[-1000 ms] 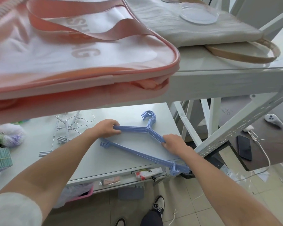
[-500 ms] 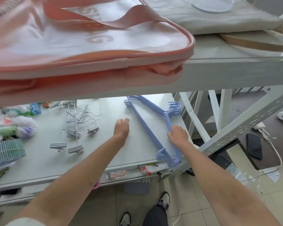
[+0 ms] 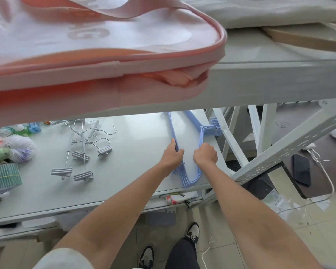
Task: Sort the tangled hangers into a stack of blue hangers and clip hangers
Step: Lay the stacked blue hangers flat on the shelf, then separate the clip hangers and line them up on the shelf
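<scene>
Both our hands grip the blue hangers (image 3: 186, 177) right of centre: left hand (image 3: 172, 155) grasping one bar, right hand (image 3: 205, 154) another; clip hangers (image 3: 81, 152) lie centre-left on the tabletop (image 3: 124, 171).

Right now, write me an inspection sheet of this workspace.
Surface: grey shelf, under an upper shelf.
Job's things: blue hangers stacked at the shelf's right end; clip hangers tangled to the left.
Clutter: pompom, striped box.
Grippers: left hand and right hand each grip the blue stack.
Cables: white cable beside a phone.
Surroundings: pink bag above; tiled floor.
</scene>
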